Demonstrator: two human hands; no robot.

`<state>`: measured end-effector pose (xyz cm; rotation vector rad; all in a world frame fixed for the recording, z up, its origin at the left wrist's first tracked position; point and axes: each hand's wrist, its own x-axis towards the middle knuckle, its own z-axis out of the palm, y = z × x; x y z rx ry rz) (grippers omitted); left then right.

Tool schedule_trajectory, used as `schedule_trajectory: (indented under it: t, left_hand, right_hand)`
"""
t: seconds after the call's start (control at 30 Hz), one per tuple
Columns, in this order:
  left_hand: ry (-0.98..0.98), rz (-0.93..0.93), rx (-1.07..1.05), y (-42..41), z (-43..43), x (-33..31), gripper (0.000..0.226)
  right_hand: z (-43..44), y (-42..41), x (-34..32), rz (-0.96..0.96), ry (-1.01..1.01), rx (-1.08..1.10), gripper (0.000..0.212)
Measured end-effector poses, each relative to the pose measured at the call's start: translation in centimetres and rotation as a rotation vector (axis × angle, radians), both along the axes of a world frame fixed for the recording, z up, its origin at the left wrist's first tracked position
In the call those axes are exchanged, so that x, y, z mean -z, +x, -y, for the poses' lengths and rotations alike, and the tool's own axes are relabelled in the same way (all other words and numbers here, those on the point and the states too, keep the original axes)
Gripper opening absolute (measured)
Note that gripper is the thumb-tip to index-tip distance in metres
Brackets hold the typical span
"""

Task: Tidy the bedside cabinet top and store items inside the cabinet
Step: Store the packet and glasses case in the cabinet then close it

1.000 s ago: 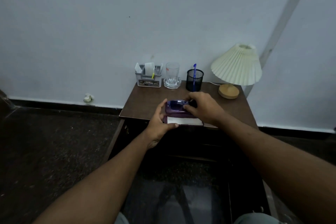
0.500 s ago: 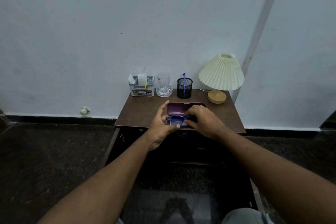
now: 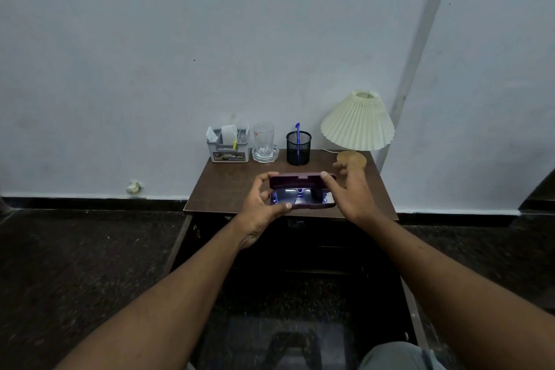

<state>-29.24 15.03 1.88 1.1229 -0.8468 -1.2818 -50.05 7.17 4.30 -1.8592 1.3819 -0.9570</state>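
The left hand [image 3: 260, 200] gripped the left end of the glasses case [image 3: 301, 181], with the thumb along the front edge of the base and the fingers curled over the lid. That probably steadied the base while the lid came down. The maroon case stood half open at the front middle of the cabinet top [image 3: 223, 189]. Blue-framed sunglasses [image 3: 295, 197] lay inside it, so it likely only needed shutting before going into the cabinet. The right hand [image 3: 350, 192] hooked one curled fingertip over the lid's right corner, apparently to press it closed. Its other fingers were lifted clear, and any pinch underneath was hidden.

The other things stood in a row along the back edge, near the wall and well apart from the case. From the left came a grey desk organiser [image 3: 228, 150] holding papers, then a glass tumbler [image 3: 263, 137] on a cut-glass dish [image 3: 265, 155]. Next was a black mesh pen pot [image 3: 298, 149] with a blue pen [image 3: 297, 130], then a lamp [image 3: 357, 125] with a pleated cream shade.

The top was dark brown wood. The wall behind was pale grey-blue and the floor dark and speckled, with a crumpled scrap [image 3: 134, 187] by the skirting. The cabinet front lay in shadow.
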Motion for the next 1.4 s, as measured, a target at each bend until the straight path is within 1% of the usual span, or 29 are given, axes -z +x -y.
schedule_trajectory:
  t: [0.07,0.1,0.17,0.23,0.3,0.37,0.43,0.53,0.6,0.87,1.13,1.27,1.4]
  left_hand:
    - [-0.009,0.003,0.006,-0.2,0.1,0.2,0.067]
    - [-0.016,0.009,0.014,-0.3,0.1,0.2,0.062]
    - [-0.030,0.040,0.027,-0.5,0.3,0.4,0.055]
    - [-0.032,0.069,0.027,-0.6,0.3,0.4,0.050]
    - [-0.029,0.094,0.025,-0.7,0.3,0.4,0.045]
    - [-0.034,0.093,0.021,-0.8,0.3,0.2,0.046]
    - [-0.024,0.023,-0.006,-1.0,0.3,-0.2,0.046]
    - [0.004,-0.090,-0.091,-1.5,0.4,-0.7,0.037]
    - [0.016,-0.096,-0.115,-1.8,0.4,-0.9,0.036]
    - [0.028,-0.095,-0.106,-1.4,0.6,-1.2,0.036]
    - [0.035,-0.091,-0.101,-1.5,1.0,-1.3,0.036]
    - [0.042,-0.107,-0.147,-1.9,1.2,-1.0,0.031]
    - [0.075,-0.178,-0.182,-2.3,1.3,-0.8,0.027]
  right_hand:
    - [-0.6,0.0,0.1,0.170,0.305,-0.055,0.043]
    - [-1.0,0.2,0.1,0.247,0.400,-0.073,0.043]
    - [-1.4,0.5,0.3,0.379,0.488,-0.095,0.043]
    - [-1.6,0.8,0.7,0.460,0.480,-0.089,0.038]
    - [-1.7,0.9,0.9,0.507,0.451,-0.082,0.026]
    - [-1.8,0.9,1.0,0.535,0.448,-0.088,0.020]
    - [-1.8,1.0,0.9,0.549,0.452,-0.089,0.024]
    - [-1.8,1.1,0.8,0.573,0.454,-0.083,0.026]
    - [-1.8,1.2,0.9,0.567,0.442,-0.076,0.028]
    - [-2.0,1.3,0.4,0.557,0.409,-0.086,0.034]
    - [-2.0,1.3,0.3,0.541,0.382,-0.077,0.035]
    - [-1.8,1.0,0.6,0.571,0.382,-0.033,0.032]
    - [-1.6,0.9,0.3,0.627,0.436,0.025,0.038]
